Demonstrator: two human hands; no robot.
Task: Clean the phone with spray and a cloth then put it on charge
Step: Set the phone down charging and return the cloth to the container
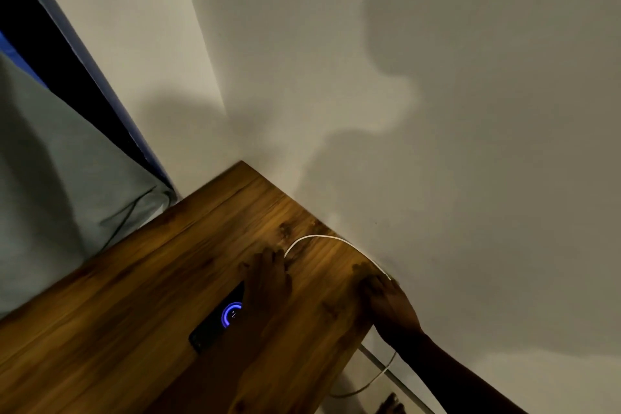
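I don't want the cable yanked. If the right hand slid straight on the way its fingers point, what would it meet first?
Probably the white cable, which arcs over the table just ahead of the right hand; the wall stands right behind it. Blur hides how near they are.

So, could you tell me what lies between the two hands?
Head view: between left hand and right hand, bare tabletop, with the white cable arching across behind.

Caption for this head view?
Phone showing a blue ring lies on the table, left hand over its end, right hand by the white cable.
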